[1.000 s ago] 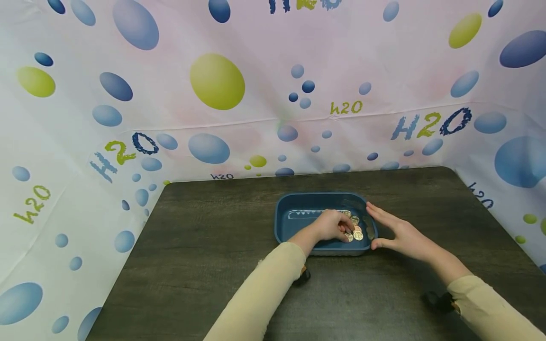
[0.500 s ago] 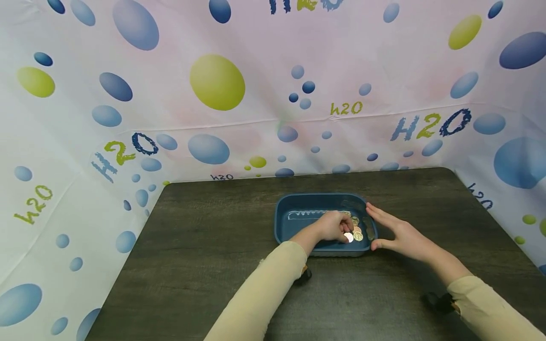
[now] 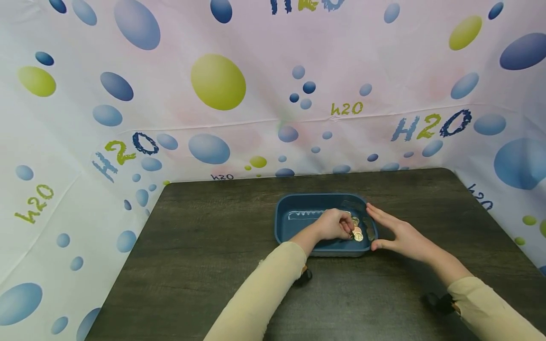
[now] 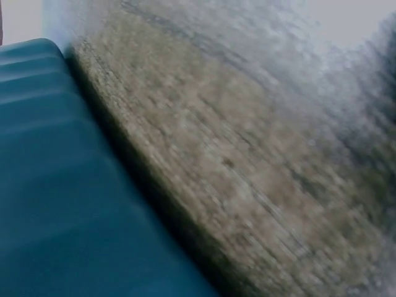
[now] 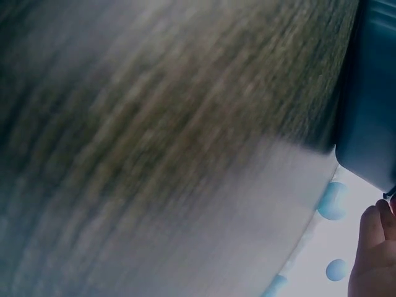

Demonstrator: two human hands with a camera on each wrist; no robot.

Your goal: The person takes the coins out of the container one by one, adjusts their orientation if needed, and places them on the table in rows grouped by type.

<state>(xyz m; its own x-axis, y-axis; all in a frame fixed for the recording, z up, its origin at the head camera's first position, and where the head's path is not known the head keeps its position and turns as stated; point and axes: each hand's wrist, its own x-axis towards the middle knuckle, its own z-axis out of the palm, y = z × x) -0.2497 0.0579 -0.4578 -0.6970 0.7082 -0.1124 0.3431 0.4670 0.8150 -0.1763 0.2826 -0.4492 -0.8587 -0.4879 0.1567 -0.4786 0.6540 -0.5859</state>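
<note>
A blue rectangular tray stands on the dark table, with several gold-coloured coins at its right end. My left hand reaches in over the near rim. Its curled fingers and thumb pinch a coin, seen almost edge-on and mostly hidden by the fingertips. At the tray's right end, my right hand touches the rim with spread, straight fingers and thumb. The left wrist view has the tray's side wall but no hand. Part of my right hand appears beside the tray in the right wrist view.
The wood-patterned table extends around the tray. Behind it hangs a white cloth with blue and green dots and lettering. A dark wrist camera sits under the right sleeve, close to the tabletop.
The coin by my left fingertips has turned from lying flat, through a bright glint, to nearly edge-on in the pinch. My right hand and the tray have stayed in place.
</note>
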